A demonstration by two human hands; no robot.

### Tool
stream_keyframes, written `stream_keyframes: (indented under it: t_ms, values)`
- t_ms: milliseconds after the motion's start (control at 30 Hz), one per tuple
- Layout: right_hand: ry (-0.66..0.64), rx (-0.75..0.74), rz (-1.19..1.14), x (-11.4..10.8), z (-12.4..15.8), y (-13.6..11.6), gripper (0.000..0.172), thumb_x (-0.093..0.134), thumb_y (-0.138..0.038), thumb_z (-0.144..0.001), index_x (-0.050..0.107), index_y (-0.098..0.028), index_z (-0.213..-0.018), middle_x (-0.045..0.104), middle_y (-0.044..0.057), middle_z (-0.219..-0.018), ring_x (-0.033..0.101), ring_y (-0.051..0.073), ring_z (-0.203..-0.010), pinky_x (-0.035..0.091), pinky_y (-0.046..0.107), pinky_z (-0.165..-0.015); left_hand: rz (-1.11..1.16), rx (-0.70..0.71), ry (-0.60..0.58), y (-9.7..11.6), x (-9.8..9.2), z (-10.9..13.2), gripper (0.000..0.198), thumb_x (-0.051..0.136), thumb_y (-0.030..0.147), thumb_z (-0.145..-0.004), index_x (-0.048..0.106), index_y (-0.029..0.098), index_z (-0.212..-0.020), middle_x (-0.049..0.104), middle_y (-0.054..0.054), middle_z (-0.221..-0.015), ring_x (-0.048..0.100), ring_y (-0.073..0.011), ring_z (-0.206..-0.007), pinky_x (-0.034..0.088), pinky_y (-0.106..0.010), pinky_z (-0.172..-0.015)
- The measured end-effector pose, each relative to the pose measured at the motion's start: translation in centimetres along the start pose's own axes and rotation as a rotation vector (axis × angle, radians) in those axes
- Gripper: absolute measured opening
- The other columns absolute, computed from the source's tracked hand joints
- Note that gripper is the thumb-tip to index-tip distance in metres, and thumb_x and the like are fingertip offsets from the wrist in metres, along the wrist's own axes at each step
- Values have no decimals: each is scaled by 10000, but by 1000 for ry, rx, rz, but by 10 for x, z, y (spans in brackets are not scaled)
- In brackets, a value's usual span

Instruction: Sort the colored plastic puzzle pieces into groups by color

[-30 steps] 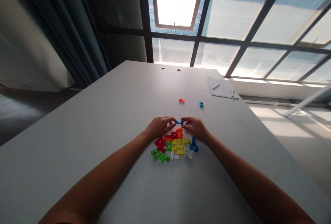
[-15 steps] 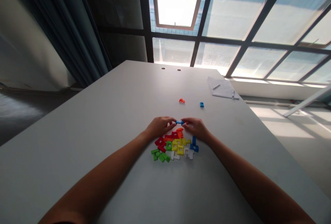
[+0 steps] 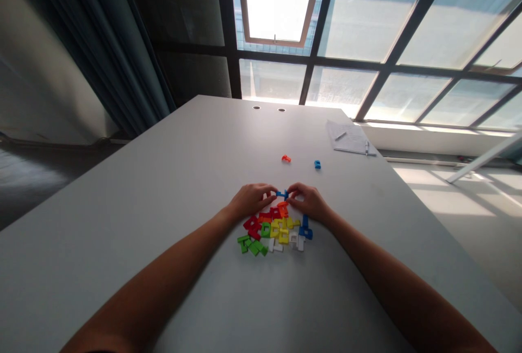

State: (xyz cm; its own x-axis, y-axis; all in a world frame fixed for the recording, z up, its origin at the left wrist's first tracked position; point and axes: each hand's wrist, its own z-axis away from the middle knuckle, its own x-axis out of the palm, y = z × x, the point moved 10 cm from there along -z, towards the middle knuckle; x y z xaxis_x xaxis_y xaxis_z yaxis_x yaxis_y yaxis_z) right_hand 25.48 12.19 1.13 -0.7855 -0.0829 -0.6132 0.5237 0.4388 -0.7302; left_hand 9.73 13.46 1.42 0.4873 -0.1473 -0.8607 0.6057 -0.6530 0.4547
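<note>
Between my two hands is a small blue plastic building block (image 3: pixel 281 194), held just beyond a pile of coloured blocks. My left hand (image 3: pixel 253 198) pinches its left end with thumb and fingertips. At its right end, the fingers of my right hand (image 3: pixel 306 199) are closed on it. Whether it is one piece or two joined pieces I cannot tell. Below the hands lie red blocks (image 3: pixel 253 224), orange blocks (image 3: pixel 283 209), yellow blocks (image 3: pixel 284 236), green blocks (image 3: pixel 253 246), white blocks (image 3: pixel 300 243) and dark blue blocks (image 3: pixel 305 232), close together on the white table (image 3: pixel 196 173).
Farther out on the table are an orange piece (image 3: pixel 286 159) and a blue piece (image 3: pixel 317 165). Paper sheets (image 3: pixel 350 138) with pens on them lie near the right edge. Two round holes are set at the far end, before the windows (image 3: pixel 273 78). A dark curtain (image 3: pixel 101 43) hangs at left.
The fingers of my right hand have shifted slightly around the right end of the blue block. Both hands keep their grip, and the pile looks the same.
</note>
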Motion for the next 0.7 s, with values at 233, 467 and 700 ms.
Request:
stream_keyframes:
  t_ms: [233, 467, 700]
  values:
    - [-5, -11, -11, 1, 0, 0, 172, 704, -287, -852, 705, -206, -1004, 762, 33, -872, 728, 186, -785, 554, 305, -778, 6, 0, 3, 0, 0, 0, 265, 571, 419, -981, 725, 294, -1157, 745, 19, -947, 626, -108, -670, 443, -228, -656]
    - [-17, 14, -41, 2, 0, 2, 207, 701, -312, -861, 701, -206, -1039, 761, 42, -883, 730, 192, -799, 563, 316, -783, -6, 19, 4, 1, 0, 1, 278, 561, 448, -987, 737, 295, -1139, 743, 10, -944, 635, -114, -690, 443, -231, -656]
    - [131, 15, -27, -15, -4, 17, 190, 674, -337, -872, 695, -216, -1017, 753, 49, -947, 714, 201, -851, 571, 344, -813, 5, -11, 2, -4, 2, 1, 404, 543, 438, -987, 597, 331, -1374, 746, 23, -965, 660, -116, -691, 483, -232, -672]
